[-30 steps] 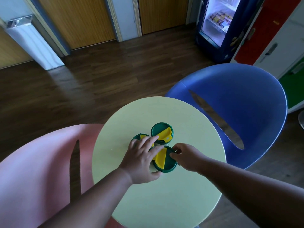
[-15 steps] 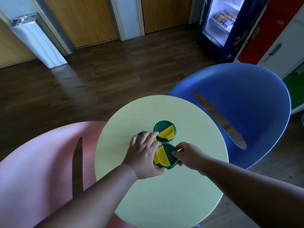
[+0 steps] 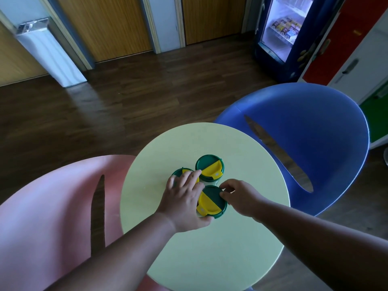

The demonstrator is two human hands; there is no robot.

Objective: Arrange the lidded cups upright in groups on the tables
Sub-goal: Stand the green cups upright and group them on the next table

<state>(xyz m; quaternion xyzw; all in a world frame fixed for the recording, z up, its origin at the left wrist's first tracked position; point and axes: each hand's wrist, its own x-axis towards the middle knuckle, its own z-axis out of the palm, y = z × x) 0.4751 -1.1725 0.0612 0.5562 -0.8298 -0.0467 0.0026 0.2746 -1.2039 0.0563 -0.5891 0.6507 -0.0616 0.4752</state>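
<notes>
At frame centre, the left hand (image 3: 183, 203) and right hand (image 3: 239, 195) still grip the near cup (image 3: 213, 202), now nudged tight against two others, completing the group.

Dim room, soft daylight
Fridge (image 3: 281, 28) glows bright; floor (image 3: 147, 97) shows faint glare; edges bend, perhaps slightly blurred

Blue chair (image 3: 315, 131) seen right of table, pink chair (image 3: 48, 206) left, dark wood floor (image 3: 126, 97) beyond, lit drinks fridge (image 3: 281, 28) and wooden doors (image 3: 105, 24) at back.
</notes>
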